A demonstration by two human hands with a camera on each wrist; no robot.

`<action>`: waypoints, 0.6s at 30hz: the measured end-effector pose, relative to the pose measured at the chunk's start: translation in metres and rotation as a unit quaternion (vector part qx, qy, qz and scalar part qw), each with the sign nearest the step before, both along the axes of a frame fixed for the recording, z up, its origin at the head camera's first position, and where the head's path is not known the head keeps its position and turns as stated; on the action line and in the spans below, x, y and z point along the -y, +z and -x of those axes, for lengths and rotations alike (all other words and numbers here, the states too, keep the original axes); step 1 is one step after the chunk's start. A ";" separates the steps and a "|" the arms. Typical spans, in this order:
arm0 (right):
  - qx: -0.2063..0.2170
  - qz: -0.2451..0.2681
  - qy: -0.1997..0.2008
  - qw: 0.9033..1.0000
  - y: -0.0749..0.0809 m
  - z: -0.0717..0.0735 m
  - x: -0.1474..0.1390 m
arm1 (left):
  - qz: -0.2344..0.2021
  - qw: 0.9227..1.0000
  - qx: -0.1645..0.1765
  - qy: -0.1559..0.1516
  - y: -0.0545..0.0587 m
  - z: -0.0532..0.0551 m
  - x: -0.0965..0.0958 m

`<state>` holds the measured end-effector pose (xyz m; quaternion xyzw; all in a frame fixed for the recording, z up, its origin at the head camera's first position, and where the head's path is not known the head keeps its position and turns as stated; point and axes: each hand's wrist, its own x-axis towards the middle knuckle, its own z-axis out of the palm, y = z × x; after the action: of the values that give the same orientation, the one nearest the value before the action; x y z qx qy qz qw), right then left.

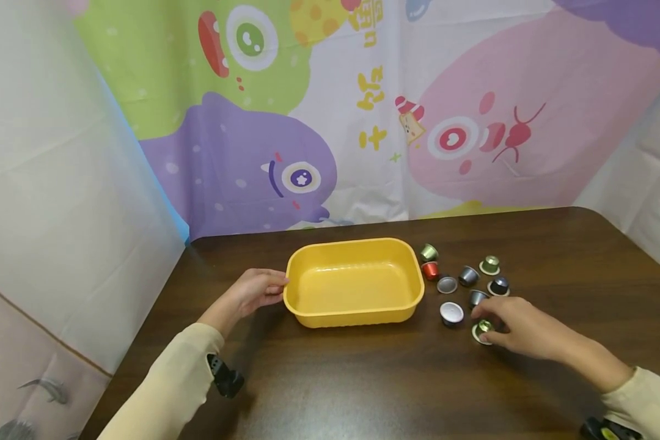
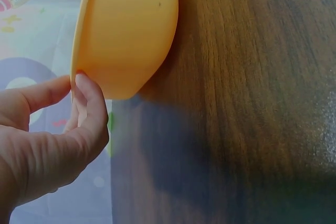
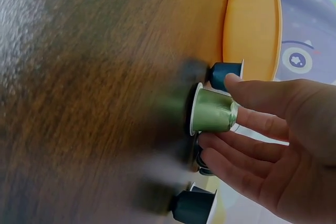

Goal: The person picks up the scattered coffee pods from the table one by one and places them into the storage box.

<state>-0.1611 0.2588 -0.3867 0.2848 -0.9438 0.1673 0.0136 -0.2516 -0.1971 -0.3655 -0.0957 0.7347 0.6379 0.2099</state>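
Note:
My left hand (image 1: 258,289) pinches the left rim of a yellow plastic basin (image 1: 357,318) between thumb and fingers; the left wrist view shows the fingertips on the basin's rim (image 2: 75,35). At the right, my right hand (image 1: 519,327) reaches over a light green coffee capsule (image 3: 212,110) that stands rim down on the table. The thumb lies on one side of this capsule and the fingers on the other, slightly spread. Whether they touch it is hard to tell. A dark blue capsule (image 3: 224,75) stands just beyond, rim up.
More coffee capsules lie right of the basin: a red one (image 1: 430,271), a green one (image 1: 429,252), another green one (image 1: 491,264), a white-lidded one (image 1: 451,313) and several grey or dark ones (image 1: 469,275). A printed cloth (image 1: 374,183) hangs behind the brown table (image 1: 335,379).

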 end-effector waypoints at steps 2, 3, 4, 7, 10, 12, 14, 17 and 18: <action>-0.007 -0.006 0.001 1.000 -0.001 -0.001 0.000 | -0.003 1.000 0.001 -0.006 0.000 0.000 0.000; -0.011 -0.009 0.001 1.000 -0.002 -0.001 0.000 | -0.006 1.000 0.002 -0.009 -0.001 -0.001 0.001; -0.017 -0.010 0.002 1.000 -0.002 -0.001 0.001 | -0.007 1.000 0.001 -0.011 0.000 0.000 0.001; -0.020 -0.013 0.004 1.000 -0.003 0.000 0.001 | -0.012 1.000 0.001 -0.017 0.000 -0.001 0.003; -0.012 -0.009 0.006 1.000 -0.003 0.000 0.000 | -0.012 1.000 0.004 -0.021 -0.001 -0.002 0.004; -0.001 -0.002 0.010 1.000 -0.004 0.000 -0.001 | -0.012 1.000 0.005 -0.023 -0.002 -0.003 0.004; 0.008 0.008 0.015 1.000 -0.003 0.000 -0.002 | -0.009 1.000 0.004 -0.026 -0.002 -0.004 0.005; 0.022 0.020 0.018 0.999 -0.003 0.001 -0.003 | -0.007 1.000 0.002 -0.030 -0.003 -0.006 0.006; 0.024 0.022 0.019 0.999 -0.003 0.001 -0.003 | -0.006 0.999 0.001 -0.032 -0.003 -0.007 0.006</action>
<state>-0.1617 0.2617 -0.3894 0.2980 -0.9345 0.1947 -0.0065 -0.2447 -0.2030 -0.3685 -0.0715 0.7336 0.6350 0.2311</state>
